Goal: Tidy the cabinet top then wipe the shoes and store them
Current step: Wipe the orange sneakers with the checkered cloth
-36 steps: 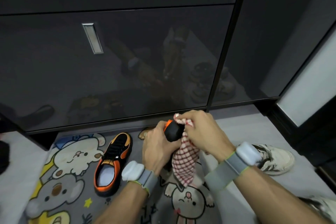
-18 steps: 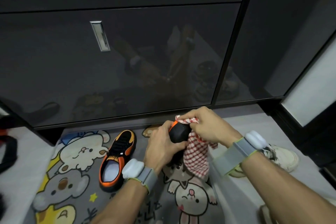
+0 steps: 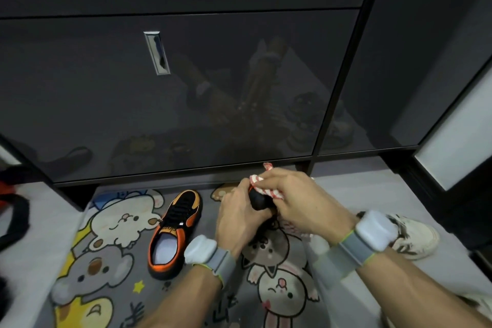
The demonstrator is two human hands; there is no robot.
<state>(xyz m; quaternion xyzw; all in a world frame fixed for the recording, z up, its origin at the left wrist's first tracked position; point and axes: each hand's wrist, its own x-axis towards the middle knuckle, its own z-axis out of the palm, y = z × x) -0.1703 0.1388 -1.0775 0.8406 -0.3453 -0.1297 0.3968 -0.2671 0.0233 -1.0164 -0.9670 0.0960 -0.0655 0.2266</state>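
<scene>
**Held shoe** (image 3: 259,201): black with an orange trim, held between both hands over the mat, close before the cabinet's lower edge. It is mostly covered, and its heel and sole are not visible.
**Left hand** (image 3: 237,218): fingers curled round the shoe from the left.
**Right hand** (image 3: 300,200): fingers pinching a red-and-white checked cloth (image 3: 269,190) against the shoe's top.
**Second shoe** (image 3: 174,231): matching, upright on the mat, toe toward the cabinet, just left of the left hand.
**Mat** (image 3: 111,224): grey with cartoon animals, lying on a pale grey floor (image 3: 359,186).
**Cabinet** (image 3: 80,101): dark glossy panels with a recessed metal handle (image 3: 157,52), dimly mirroring arms and shoes.
**White sneaker** (image 3: 415,237): on the floor at right, partly behind the right wrist.
**Dark object** (image 3: 13,210): at the left edge, cut off, cannot be identified.
</scene>
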